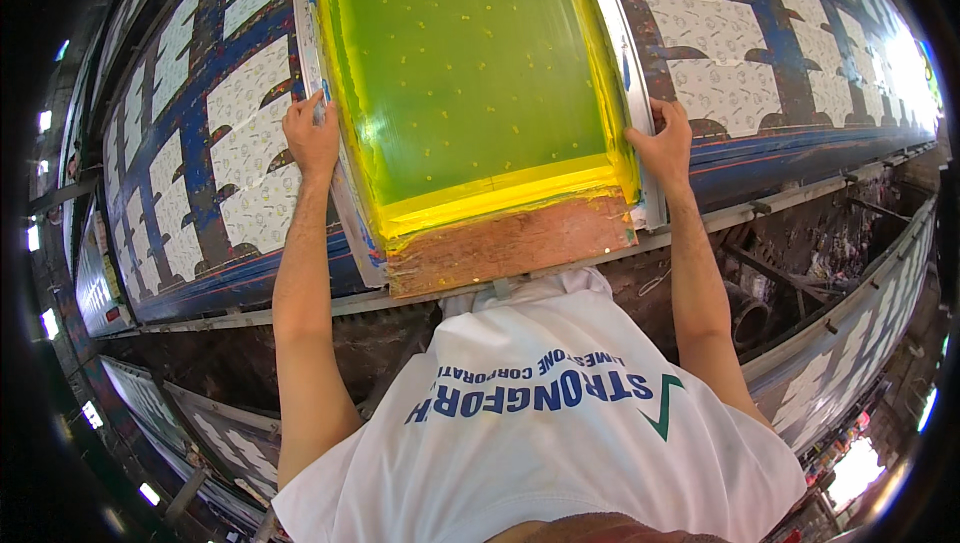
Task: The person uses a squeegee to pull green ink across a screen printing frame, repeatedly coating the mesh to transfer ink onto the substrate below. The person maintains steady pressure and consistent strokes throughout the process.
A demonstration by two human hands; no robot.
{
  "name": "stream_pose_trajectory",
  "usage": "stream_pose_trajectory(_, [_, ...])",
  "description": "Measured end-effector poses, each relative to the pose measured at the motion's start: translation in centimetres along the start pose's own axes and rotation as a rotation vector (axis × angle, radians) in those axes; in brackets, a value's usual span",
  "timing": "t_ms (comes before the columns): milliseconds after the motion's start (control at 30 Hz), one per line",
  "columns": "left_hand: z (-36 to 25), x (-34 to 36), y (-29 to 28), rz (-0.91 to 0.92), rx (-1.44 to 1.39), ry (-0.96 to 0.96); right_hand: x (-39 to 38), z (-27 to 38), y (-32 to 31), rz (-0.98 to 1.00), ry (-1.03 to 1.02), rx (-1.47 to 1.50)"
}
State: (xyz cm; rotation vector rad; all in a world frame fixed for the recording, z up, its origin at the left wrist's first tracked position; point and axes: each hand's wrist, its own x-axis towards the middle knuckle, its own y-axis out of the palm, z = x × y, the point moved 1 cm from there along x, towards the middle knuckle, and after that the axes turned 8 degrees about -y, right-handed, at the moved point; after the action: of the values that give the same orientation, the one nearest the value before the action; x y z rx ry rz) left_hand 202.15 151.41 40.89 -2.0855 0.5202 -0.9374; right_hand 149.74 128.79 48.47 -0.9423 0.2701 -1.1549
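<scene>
A screen-printing frame (632,63) with a green mesh (470,73) and yellow taped borders lies on the long printing table in front of me. Small yellow marks dot the mesh. A worn reddish-brown wooden board (510,238) runs along its near end. My left hand (313,138) grips the frame's left metal side, fingers curled around the edge. On the opposite side, my right hand (665,143) holds the right rail, thumb on the inner edge and fingers over the outside. Parts of the fingers are hidden behind the rails.
White patterned fabric pieces (245,143) lie in rows on the dark, paint-stained table (760,158), left and right of the frame. A metal rail (250,321) follows the table's near edge. Another table with pieces (870,333) stands at lower right, past a dark gap with a pipe (748,313).
</scene>
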Motion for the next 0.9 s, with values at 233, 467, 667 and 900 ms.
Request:
stream_pose_trajectory(233, [-2.4,-0.9,-0.1,-0.024,0.005,-0.004,-0.2,-1.1,-1.8,0.030,-0.009,0.066])
stream_pose_trajectory(467, [-2.6,-1.2,0.5,-0.025,0.052,-0.023,0.1,-1.3,-1.7,0.129,0.016,-0.010])
stream_pose_trajectory(667, [-2.1,-1.4,1.5,0.045,0.102,-0.050,-0.1,-1.4,-1.4,0.179,0.051,-0.090])
stream_pose_trajectory(900, [-1.8,-1.6,1.9,0.047,0.170,0.017,-1.4,-0.7,-3.0,0.097,-0.060,-0.176])
